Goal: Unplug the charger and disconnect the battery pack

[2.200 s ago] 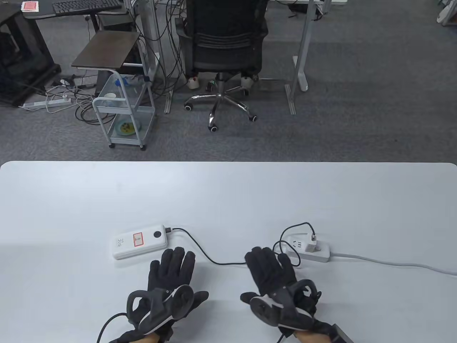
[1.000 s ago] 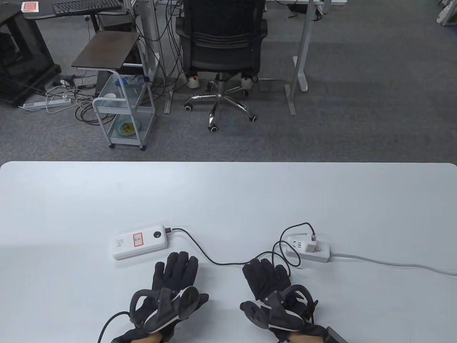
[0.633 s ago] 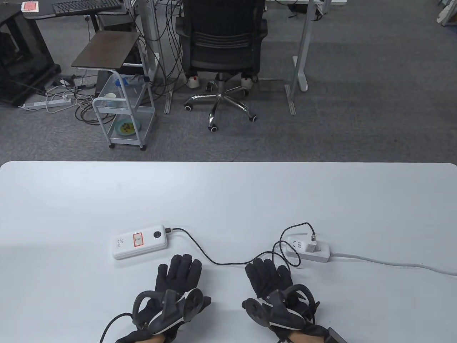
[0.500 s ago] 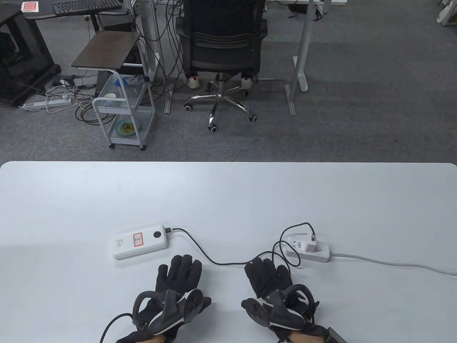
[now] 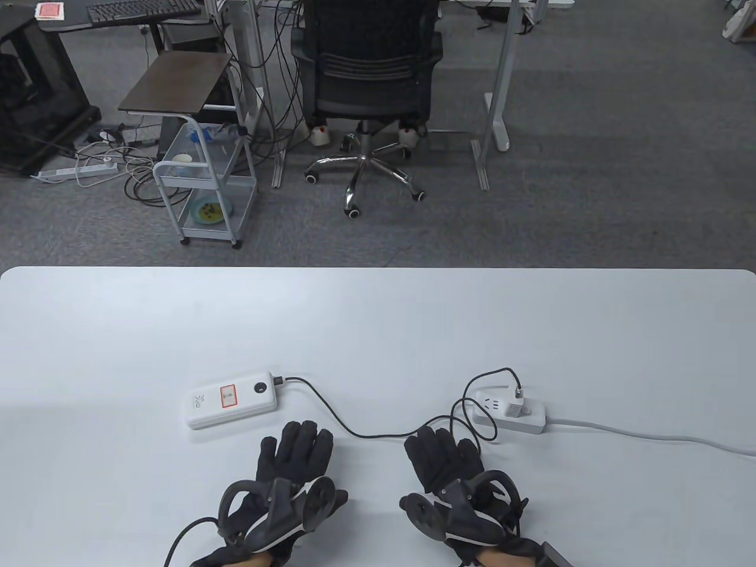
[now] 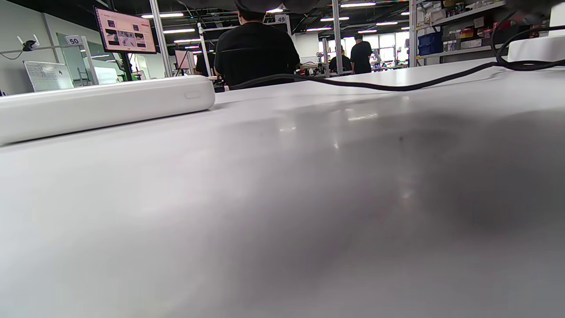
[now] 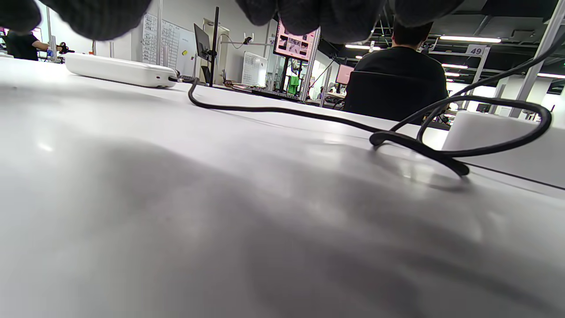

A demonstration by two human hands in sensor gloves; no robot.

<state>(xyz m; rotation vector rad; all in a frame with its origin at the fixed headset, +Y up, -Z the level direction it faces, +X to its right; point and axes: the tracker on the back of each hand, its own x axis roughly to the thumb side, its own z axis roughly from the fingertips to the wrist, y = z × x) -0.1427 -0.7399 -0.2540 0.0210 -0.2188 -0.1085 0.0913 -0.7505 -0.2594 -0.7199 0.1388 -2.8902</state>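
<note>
A white battery pack (image 5: pixel 231 399) lies flat on the white table (image 5: pixel 378 319), left of centre. A black cable (image 5: pixel 331 413) runs from its right end, loops, and ends at a white charger (image 5: pixel 515 404) plugged into a white power strip (image 5: pixel 511 412) on the right. My left hand (image 5: pixel 295 452) lies flat, fingers spread, just in front of the pack and apart from it. My right hand (image 5: pixel 440 458) lies flat beside the cable loop, holding nothing. The pack also shows in the left wrist view (image 6: pixel 97 104) and the right wrist view (image 7: pixel 119 70), the cable in the right wrist view (image 7: pixel 282 110).
The strip's grey lead (image 5: pixel 649 434) runs off the table's right edge. Beyond the far edge stand an office chair (image 5: pixel 369 71), a wire cart (image 5: pixel 204 183) and desks on the floor.
Both hands drew back a little toward me from 2.2 s ago, and the left hand shifted slightly right. In the last half second nothing has moved.
</note>
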